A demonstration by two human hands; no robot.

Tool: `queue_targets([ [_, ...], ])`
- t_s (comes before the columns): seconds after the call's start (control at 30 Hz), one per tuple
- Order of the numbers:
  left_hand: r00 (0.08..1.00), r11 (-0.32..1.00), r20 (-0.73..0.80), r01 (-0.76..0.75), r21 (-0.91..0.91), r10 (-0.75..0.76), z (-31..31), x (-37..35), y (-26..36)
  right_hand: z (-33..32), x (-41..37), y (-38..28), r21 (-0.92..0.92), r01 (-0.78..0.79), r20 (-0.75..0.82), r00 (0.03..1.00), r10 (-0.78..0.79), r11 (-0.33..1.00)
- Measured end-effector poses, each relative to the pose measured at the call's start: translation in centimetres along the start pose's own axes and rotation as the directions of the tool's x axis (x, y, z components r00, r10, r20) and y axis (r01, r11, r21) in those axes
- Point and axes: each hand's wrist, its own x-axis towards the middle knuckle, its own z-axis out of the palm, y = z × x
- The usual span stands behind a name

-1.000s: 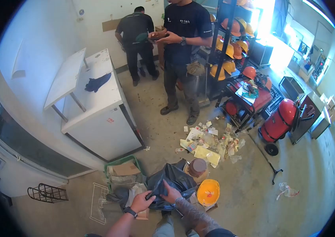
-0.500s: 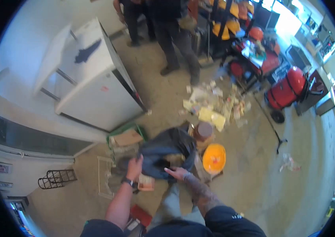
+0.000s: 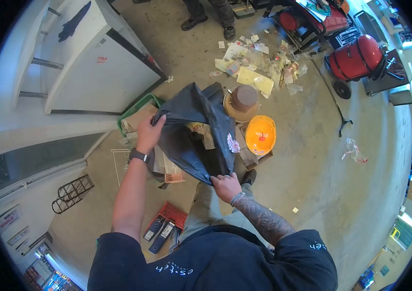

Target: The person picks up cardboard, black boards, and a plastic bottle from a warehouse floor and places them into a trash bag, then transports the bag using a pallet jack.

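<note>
A black garbage bag [image 3: 179, 143] hangs in front of me with its mouth spread wide. My left hand [image 3: 149, 131] is closed on the rim at the left side. At the near edge of the mouth, my right hand [image 3: 226, 186] has its fingers wrapped round the plastic. Some papers [image 3: 207, 136] show inside the bag. A crumpled pink-and-white wrapper [image 3: 233, 143] lies against its right side. Just right of the bag are a yellow hard hat [image 3: 261, 136], upside down on a cardboard box, and a brown hat [image 3: 243, 99].
Papers and plastic litter [image 3: 257, 80] lie scattered ahead. A green crate [image 3: 140, 103] stands beside a white cabinet [image 3: 101, 72]. A red crate with binders [image 3: 172, 216] is near my legs. A red barrel-shaped machine [image 3: 356, 58] and another person's legs [image 3: 209, 14] are further off.
The bag's mouth has opened wider, and its inside now shows. Both hands hold its rim, the right one now with closed fingers. My view has tilted downward.
</note>
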Motion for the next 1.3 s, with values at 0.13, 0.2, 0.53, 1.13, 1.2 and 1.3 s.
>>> queue_targets([
  [0.13, 0.999, 0.983, -0.039, -0.045, -0.178, 0.038, 0.4, 1.2, 2.5, -2.3, 0.9, -0.2, 0.040, -0.007, -0.253, 0.967, 0.017, 0.999],
  [0.2, 0.996, 0.971, -0.061, -0.082, -0.225, 0.070, 0.6, 2.0, 2.8, -2.2, 1.6, -0.1, 0.041, 0.006, -0.277, 0.961, 0.006, 0.999],
  [0.53, 0.992, 0.963, -0.026, -0.127, -0.239, 0.124, -1.4, 0.0, 2.4, -1.9, 0.9, -2.3, -0.017, 0.171, -0.228, 0.959, -0.171, 0.985],
  [1.13, 0.947, 0.961, -0.178, 0.249, -0.123, -0.268, -2.5, -17.0, -5.0, -7.3, -5.9, 5.9, 0.163, 0.078, -0.366, 0.930, -0.013, 0.984],
  [1.2, 0.922, 0.914, -0.112, 0.341, -0.221, -0.371, -0.8, -21.9, -6.3, -6.4, -7.9, 8.9, 0.138, 0.034, -0.327, 0.945, 0.012, 0.990],
  [1.3, 0.880, 0.851, 0.065, 0.472, -0.230, -0.470, 4.2, -29.2, -9.0, -6.8, -10.4, 11.8, 0.274, 0.025, -0.307, 0.950, 0.063, 0.962],
])
